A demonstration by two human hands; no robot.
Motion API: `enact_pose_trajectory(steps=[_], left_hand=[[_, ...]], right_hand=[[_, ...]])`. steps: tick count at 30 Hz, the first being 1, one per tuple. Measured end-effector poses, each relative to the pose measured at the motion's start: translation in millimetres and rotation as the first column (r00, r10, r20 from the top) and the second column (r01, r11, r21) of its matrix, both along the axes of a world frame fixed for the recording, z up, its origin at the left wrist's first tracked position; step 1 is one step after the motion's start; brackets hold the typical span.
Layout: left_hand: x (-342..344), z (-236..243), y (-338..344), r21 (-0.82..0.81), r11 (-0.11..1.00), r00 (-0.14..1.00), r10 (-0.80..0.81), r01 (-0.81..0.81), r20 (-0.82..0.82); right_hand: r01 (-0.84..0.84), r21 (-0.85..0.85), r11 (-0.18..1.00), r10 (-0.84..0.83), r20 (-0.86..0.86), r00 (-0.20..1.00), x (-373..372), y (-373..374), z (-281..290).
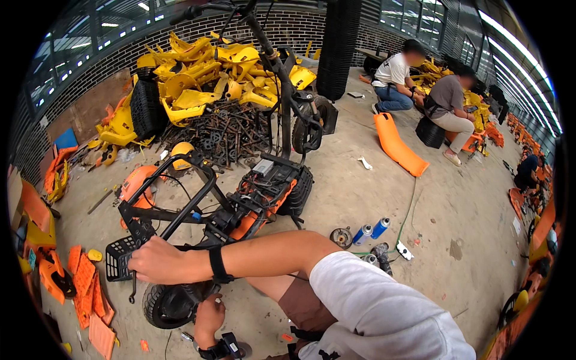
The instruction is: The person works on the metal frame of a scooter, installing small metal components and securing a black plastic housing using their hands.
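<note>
A stripped electric scooter [264, 180] with a black tube frame and exposed wiring stands before me. My right hand [157, 261] reaches across to its rear end, fingers closed around a dark metal rod-like tool [132, 289] that sticks out below the fist. Its exact kind is not clear. Just behind the hand is a black lattice basket [119, 259]. Lower down, my left hand [210, 313] is beside the small black rear wheel [171, 305], with curled fingers. Whatever they may hold is hidden. My right forearm covers part of the frame.
Yellow plastic panels [192, 72] and rusty metal parts [222, 132] are heaped beyond the scooter. Blue spray cans [380, 228] and a power strip [405, 250] with a green cable lie to the right. Orange panels [87, 288] lie left. Two people [447, 99] sit farther back.
</note>
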State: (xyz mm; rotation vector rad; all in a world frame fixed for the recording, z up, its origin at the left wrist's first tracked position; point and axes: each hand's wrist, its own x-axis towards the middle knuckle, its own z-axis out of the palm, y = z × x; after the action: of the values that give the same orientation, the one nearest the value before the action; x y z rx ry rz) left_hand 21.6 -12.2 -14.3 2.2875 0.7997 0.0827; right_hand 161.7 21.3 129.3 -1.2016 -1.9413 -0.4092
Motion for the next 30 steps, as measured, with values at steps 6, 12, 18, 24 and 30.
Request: enact_pose_trajectory(steps=[6,12,18,24,30], left_hand=[[1,-5,2,0.049,0.999,1.0,0.002,-0.003,0.015],[-11,-23,9,0.195,0.981,0.956,-0.048,-0.01,0.289],[1,11,7,-0.052,0.954,0.883,0.293,-0.295,0.366],[2,13,16,-0.313,0.814,0.579,0.572,-0.489,0.581],[6,64,38,-0.579,0.67,0.255,0.728,-0.465,0.637]], right_hand=[[-0.029,0.279,0.96,0.028,0.007,1.0,-6,10,-6],[-0.287,0.234,0.929,0.334,-0.194,0.922,-22,-33,-29],[-0.253,-0.191,0.948,-0.043,-0.867,0.496,6,-114,-67],[-0.453,-0.204,0.868,-0.24,-0.971,-0.023,42,-120,-116],[-0.547,-0.229,0.805,-0.379,-0.908,-0.179,47,-110,-121]])
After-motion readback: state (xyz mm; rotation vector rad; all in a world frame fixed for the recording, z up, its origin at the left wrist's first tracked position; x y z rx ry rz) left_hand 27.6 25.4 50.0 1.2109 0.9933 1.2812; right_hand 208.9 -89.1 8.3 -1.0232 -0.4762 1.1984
